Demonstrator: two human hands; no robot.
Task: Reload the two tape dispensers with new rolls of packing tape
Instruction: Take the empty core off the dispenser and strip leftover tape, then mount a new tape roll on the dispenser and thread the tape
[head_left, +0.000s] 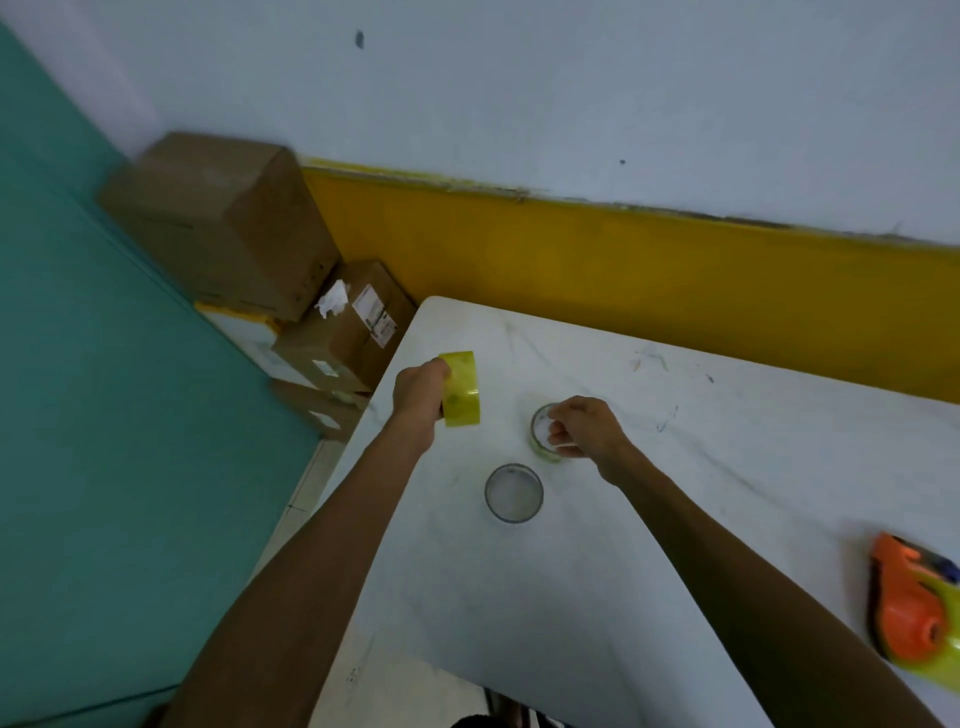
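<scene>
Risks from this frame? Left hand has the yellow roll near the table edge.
1. The yellow tape roll is held by the left hand close to the table corner; a slip could send it to the floor.
2. The orange dispenser sits far from both hands, at the frame edge, so loading needs a long reach.

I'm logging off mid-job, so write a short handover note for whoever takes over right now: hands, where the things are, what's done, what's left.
Left hand: grips a yellow tape roll, held above the table's left edge.
Right hand: fingers curled on a second roll lying on the table.
Empty core: stands on the table, nearer the person than the second roll.
Orange dispenser: lies at the right edge, untouched; whether it is loaded cannot be told. The other dispenser is out of view.
Done: new rolls in hand.
Left: load both dispensers.
</scene>
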